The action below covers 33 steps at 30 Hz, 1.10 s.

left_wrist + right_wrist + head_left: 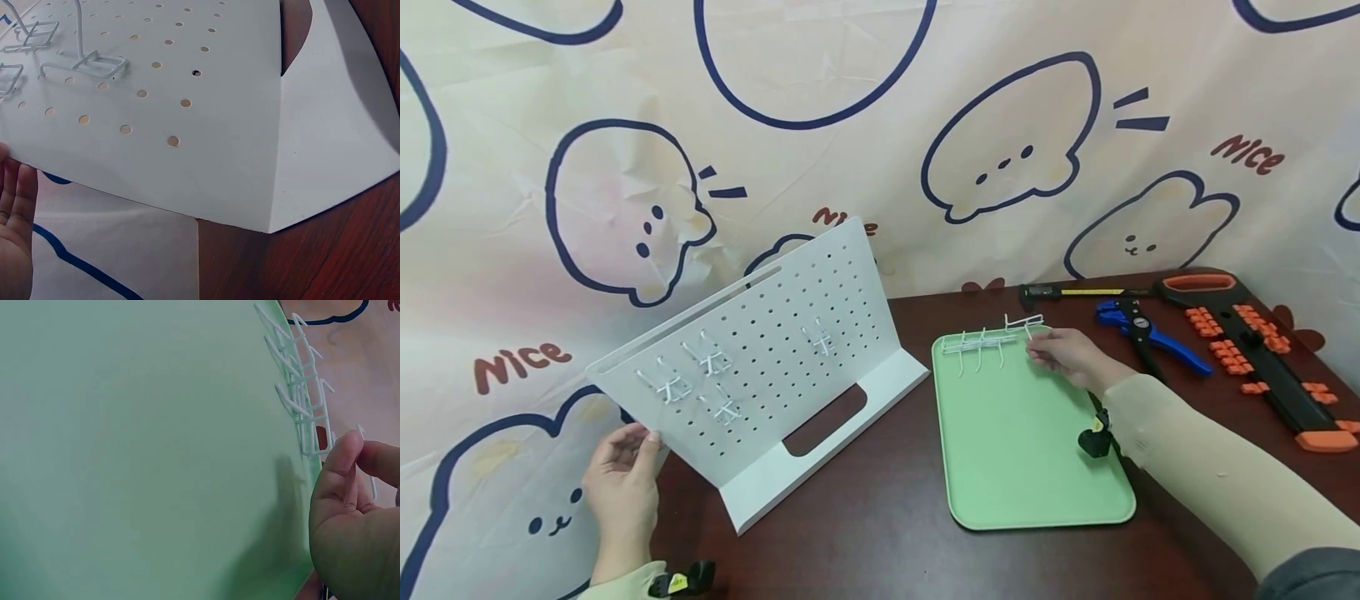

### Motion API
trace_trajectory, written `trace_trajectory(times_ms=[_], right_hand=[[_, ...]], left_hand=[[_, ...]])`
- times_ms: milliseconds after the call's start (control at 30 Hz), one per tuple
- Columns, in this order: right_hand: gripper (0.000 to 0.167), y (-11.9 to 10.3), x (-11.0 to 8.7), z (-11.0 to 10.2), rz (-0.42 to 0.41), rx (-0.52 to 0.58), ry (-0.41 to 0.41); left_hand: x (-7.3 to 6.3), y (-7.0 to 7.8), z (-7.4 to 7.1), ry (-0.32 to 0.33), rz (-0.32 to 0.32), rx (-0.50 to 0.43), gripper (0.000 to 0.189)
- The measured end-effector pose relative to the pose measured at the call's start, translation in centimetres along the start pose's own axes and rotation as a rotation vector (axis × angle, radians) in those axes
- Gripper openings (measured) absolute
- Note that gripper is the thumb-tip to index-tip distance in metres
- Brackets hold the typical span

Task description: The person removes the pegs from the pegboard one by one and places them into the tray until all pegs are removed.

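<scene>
Pinching fingers: the right hand (1067, 357) grips a thin wire hook (374, 489) between thumb and finger, probably because wire allows only a small hold.
Hook: by the far edge of the tray (1030, 450), just beside the hook row (979, 343).
Hook row: bunched along the tray's far rim, prongs toward the person, seemingly to keep them together and within reach.
Left hand (623, 483): thumb in front, fingers behind, grasping the left edge of the board (782, 367), likely to steady it while leaving its holes uncovered.
Board: slanted, its ledge to the front; three hooks sit grouped at the left, one apart toward the right.
Pliers (1180, 348): beyond the tray on the table (850, 550), apparently out of the way.
</scene>
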State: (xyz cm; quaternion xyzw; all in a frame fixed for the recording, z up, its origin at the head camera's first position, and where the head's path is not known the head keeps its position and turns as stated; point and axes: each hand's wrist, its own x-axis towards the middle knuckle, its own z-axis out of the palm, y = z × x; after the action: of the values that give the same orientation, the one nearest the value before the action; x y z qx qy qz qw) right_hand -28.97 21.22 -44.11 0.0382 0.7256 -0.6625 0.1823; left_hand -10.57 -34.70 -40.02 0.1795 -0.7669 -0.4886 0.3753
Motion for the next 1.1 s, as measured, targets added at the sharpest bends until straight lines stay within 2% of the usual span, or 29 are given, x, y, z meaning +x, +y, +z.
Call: trace_trajectory(times_ms=[200,367,600,833,1100], right_hand=[[0.047,0.0,-0.1,0.2,0.023,-0.005,-0.009],[0.045,0.3,0.3,0.4,0.048,-0.014,-0.009],[0.042,0.6,0.8,0.8,0.088,-0.064,-0.019],[0.039,0.4,1.0,0.8,0.090,-0.110,-0.003],[0.033,0.3,0.9,1.2,0.097,-0.136,0.001]], left_hand=[[0.0,-0.1,0.0,0.009,-0.015,-0.058,0.019],[0.0,-0.2,0.1,0.002,-0.010,-0.028,0.019],[0.0,-0.3,0.0,0.009,-0.018,-0.052,0.020],[0.0,-0.2,0.0,0.003,-0.018,-0.009,0.017],[-0.1,0.2,0.1,0.004,-0.003,-0.034,0.017]])
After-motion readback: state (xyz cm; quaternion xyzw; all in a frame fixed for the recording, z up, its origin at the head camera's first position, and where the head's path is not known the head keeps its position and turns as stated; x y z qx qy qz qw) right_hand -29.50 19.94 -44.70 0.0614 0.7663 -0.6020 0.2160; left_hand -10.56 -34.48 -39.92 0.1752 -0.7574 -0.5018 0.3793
